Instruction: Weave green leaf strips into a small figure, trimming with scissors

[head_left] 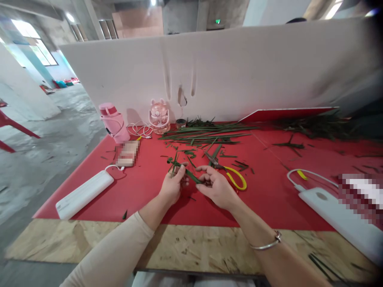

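Note:
My left hand (pixel 173 185) and my right hand (pixel 216 186) meet over the red table (pixel 143 187), both pinched on one narrow green leaf strip (pixel 191 175) that runs between them. The strip's far end forks into short green tips above my left fingers. Scissors with yellow handles (pixel 231 175) lie just behind my right hand, blades pointing away to the left. A pile of long green leaf strips (pixel 206 133) lies further back, with cut scraps scattered around it.
A white power bank (pixel 84 194) with a cable lies at the left, another white power bank (pixel 338 219) at the right. A pink bottle (pixel 113 121) and a pink cup (pixel 159 116) stand by the white partition (pixel 239 67). More leaves (pixel 317 126) lie at the back right. A bare chipboard edge (pixel 191 247) runs along the front.

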Available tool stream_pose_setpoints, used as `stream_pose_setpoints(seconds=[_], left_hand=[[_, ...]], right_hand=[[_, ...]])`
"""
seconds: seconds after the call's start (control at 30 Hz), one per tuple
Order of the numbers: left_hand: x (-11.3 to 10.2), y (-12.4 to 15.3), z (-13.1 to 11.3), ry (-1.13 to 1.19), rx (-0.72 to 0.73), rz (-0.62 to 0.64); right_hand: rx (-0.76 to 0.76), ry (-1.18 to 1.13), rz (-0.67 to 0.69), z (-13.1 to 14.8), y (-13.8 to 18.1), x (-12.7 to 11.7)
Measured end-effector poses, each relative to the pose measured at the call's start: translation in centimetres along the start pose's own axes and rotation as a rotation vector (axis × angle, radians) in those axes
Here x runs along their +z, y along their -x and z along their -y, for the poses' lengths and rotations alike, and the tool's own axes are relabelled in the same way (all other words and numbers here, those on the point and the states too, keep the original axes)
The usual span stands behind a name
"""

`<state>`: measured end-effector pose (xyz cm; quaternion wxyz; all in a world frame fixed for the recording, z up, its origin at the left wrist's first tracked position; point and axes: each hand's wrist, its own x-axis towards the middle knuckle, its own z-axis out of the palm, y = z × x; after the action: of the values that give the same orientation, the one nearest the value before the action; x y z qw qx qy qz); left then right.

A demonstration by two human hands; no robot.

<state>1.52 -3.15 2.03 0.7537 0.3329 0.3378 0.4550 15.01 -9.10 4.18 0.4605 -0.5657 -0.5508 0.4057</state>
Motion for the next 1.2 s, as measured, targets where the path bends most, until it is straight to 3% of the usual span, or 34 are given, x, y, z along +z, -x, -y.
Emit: stream_pose_setpoints(seconds=[0.23,0.43,0.7,0.87,1.03,1.2], left_hand=[[-0.5,-0.7,-0.2,0.040,-0.091,0.014],[-0.6,-1.1,0.1,0.003,-0.074,-0.007],[-0.6,-0.8,-0.1,-0.018,-0.073,0.073],[-0.7,-0.5,0.2,-0.141,0.031,0.059],[-0.6,-0.4,0.6,-0.128,0.107,0.053],[-0.3,-0.4,0.5,-0.060,0.103,-0.009]], right_hand=[[-0.047,-0.037,0.024,0.8,0.4,-1.4],[0.017,-0.036,0.050,1.4,0.4,-2.1],[-0.090,0.148,-0.095,0.0,-0.5,-3.1],[-0.070,0.274,0.031,0.1,-0.1,-1.9],[-0.070,0.428,0.000,-0.1,0.1,-0.5],[-0.107,0.456,-0.001,-0.4,-0.1,-1.0]])
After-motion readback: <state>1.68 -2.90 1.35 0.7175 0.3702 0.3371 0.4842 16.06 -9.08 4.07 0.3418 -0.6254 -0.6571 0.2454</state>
